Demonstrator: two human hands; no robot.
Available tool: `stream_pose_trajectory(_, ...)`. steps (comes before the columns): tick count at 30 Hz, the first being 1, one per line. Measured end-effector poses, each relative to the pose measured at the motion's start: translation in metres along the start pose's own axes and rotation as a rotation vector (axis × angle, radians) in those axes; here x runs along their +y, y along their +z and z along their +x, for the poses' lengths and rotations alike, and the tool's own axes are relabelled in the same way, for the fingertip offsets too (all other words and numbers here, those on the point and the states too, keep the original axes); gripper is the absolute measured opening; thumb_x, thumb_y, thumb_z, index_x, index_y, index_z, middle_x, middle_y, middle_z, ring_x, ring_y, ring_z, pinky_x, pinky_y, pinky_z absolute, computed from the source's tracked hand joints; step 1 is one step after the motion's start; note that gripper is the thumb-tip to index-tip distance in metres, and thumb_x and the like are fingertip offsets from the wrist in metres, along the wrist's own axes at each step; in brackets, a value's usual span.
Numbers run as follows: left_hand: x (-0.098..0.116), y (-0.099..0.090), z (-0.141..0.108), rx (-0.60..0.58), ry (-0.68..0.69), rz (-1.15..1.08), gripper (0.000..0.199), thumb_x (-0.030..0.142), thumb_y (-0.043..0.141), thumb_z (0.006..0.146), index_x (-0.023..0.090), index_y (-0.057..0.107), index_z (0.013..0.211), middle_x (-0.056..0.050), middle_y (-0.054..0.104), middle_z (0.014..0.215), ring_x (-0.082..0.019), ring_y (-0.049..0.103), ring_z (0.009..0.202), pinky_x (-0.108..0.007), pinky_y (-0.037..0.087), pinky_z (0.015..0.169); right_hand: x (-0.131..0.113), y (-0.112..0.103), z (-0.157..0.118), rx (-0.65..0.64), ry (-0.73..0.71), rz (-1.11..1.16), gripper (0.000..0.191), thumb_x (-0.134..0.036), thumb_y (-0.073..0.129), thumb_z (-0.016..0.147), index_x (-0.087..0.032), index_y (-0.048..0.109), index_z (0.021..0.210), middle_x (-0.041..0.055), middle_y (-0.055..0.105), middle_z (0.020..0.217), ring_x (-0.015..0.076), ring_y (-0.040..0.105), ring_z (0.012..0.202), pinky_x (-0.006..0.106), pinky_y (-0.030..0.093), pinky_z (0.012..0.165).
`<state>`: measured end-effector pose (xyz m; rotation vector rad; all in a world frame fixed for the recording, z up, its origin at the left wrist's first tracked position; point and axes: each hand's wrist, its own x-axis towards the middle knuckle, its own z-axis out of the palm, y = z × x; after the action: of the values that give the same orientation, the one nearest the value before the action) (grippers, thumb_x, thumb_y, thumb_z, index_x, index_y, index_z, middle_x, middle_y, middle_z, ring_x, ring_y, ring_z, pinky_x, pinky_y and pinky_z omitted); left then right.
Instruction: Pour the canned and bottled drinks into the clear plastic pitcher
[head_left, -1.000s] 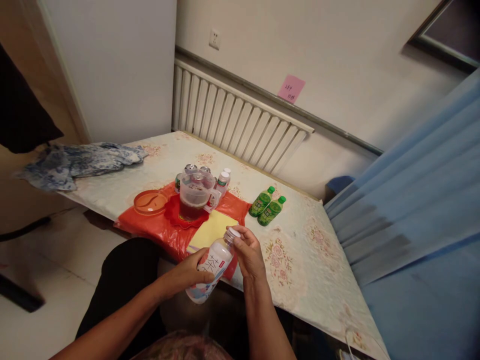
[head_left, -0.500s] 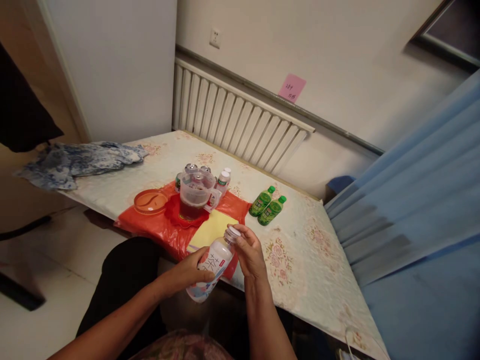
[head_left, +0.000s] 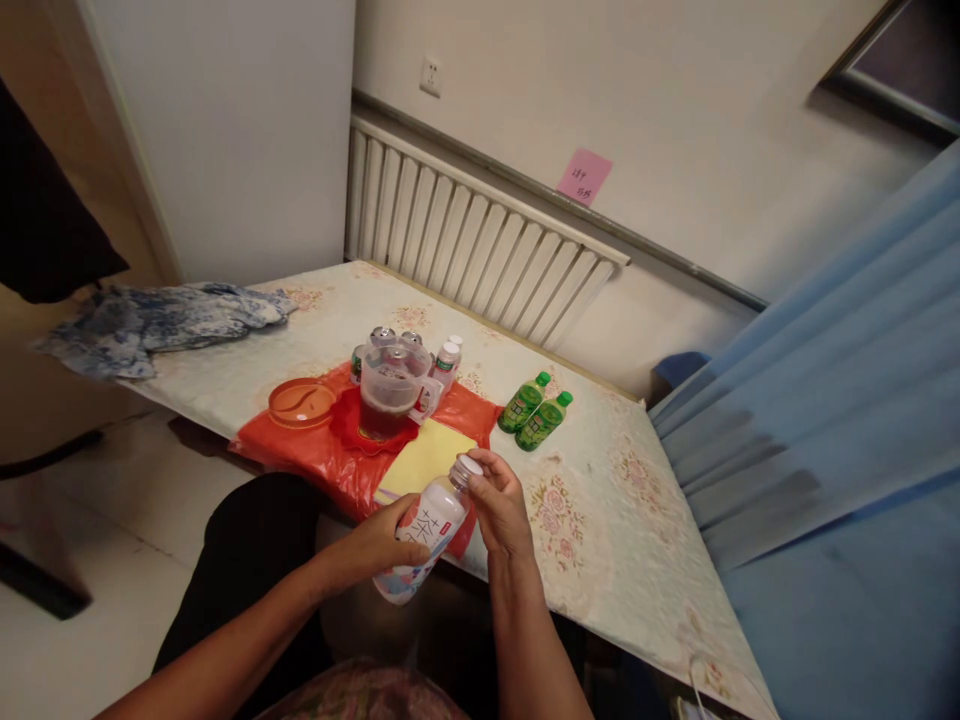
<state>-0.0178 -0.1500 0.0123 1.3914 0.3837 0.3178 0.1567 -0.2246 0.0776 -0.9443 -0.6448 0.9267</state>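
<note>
A drink bottle (head_left: 431,525) with a white, pink and blue label is tilted above my lap at the table's front edge. My left hand (head_left: 375,540) is wrapped round its body. At the neck, the fingers of my right hand (head_left: 501,505) are closed on the white bottle cap (head_left: 470,465). The cap still sits on the neck; whether it is loose I cannot tell. Beyond the hands, a clear plastic pitcher (head_left: 386,390) of dark liquid stands on a red scalloped plate (head_left: 347,425). A yellow sheet (head_left: 427,455) lies just behind the bottle.
Two green drink bottles (head_left: 531,410) stand right of the red plastic sheet (head_left: 262,440). An orange round lid (head_left: 301,402) lies left of the pitcher. Behind it are several cans (head_left: 382,335) and pale bottles (head_left: 448,362). A blue patterned cloth (head_left: 195,320) covers the table's left end.
The bottle cap and my right fingers have shifted very slightly. My left hand and the things on the table look the same.
</note>
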Motion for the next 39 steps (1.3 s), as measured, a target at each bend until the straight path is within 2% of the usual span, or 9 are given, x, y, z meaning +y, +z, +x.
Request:
stream_pose_trajectory(15,-0.001,-0.001,0.000,0.001,0.007,-0.006,0.078,0.053,0.081,0.063,0.019,0.051,0.126,-0.002,0.067,0.101,-0.021,0.060,0.087,-0.029,0.048,0.073,0.001,0.001,-0.001,-0.034,0.002,0.010,0.045,-0.031,0.091,0.059,-0.020,0.073,0.099,0.0071,0.074,0.105,0.0203,0.068,0.093,0.032,0.053,0.083)
stream_pose_trajectory(21,-0.001,-0.002,-0.001,-0.002,0.013,-0.010,0.076,0.051,0.081,0.064,0.019,0.050,0.126,-0.003,0.068,0.105,-0.023,0.061,0.091,-0.031,0.049,0.077,0.001,0.001,0.000,0.002,-0.010,0.012,0.040,-0.029,0.090,0.061,-0.019,0.073,0.096,0.0060,0.075,0.099,0.0193,0.068,0.089,0.031,0.053,0.082)
stream_pose_trajectory(25,-0.007,-0.005,-0.001,0.017,0.004,0.012,0.077,0.050,0.080,0.063,0.019,0.050,0.126,-0.004,0.068,0.104,-0.023,0.061,0.090,-0.030,0.049,0.076,0.004,-0.001,0.008,0.111,-0.032,0.060,0.035,-0.030,0.088,0.065,-0.019,0.072,0.094,0.0043,0.075,0.095,0.0164,0.069,0.085,0.029,0.054,0.082)
stream_pose_trajectory(30,-0.013,-0.010,-0.005,0.038,-0.015,0.013,0.073,0.049,0.079,0.061,0.018,0.053,0.122,-0.003,0.068,0.103,-0.022,0.061,0.088,-0.029,0.049,0.074,0.032,-0.016,0.034,0.218,0.056,0.005,0.038,-0.039,0.088,0.063,-0.018,0.069,0.087,0.0040,0.074,0.087,0.0154,0.070,0.074,0.025,0.056,0.068)
stream_pose_trajectory(34,-0.016,-0.016,-0.011,0.076,-0.032,0.006,0.072,0.048,0.078,0.060,0.019,0.054,0.121,-0.002,0.068,0.097,-0.022,0.060,0.087,-0.029,0.048,0.072,0.069,-0.029,0.063,0.283,0.171,-0.260,0.037,-0.053,0.076,0.070,-0.020,0.062,0.080,-0.0003,0.068,0.069,0.0139,0.066,0.057,0.023,0.053,0.052)
stream_pose_trajectory(39,-0.029,-0.029,-0.018,0.104,-0.044,0.007,0.073,0.052,0.078,0.062,0.020,0.053,0.123,-0.003,0.068,0.097,-0.024,0.061,0.088,-0.031,0.049,0.074,0.099,-0.035,0.094,0.267,0.239,-0.469,0.027,-0.046,0.065,0.078,-0.021,0.056,0.072,-0.0027,0.061,0.055,0.0133,0.058,0.044,0.021,0.044,0.039)
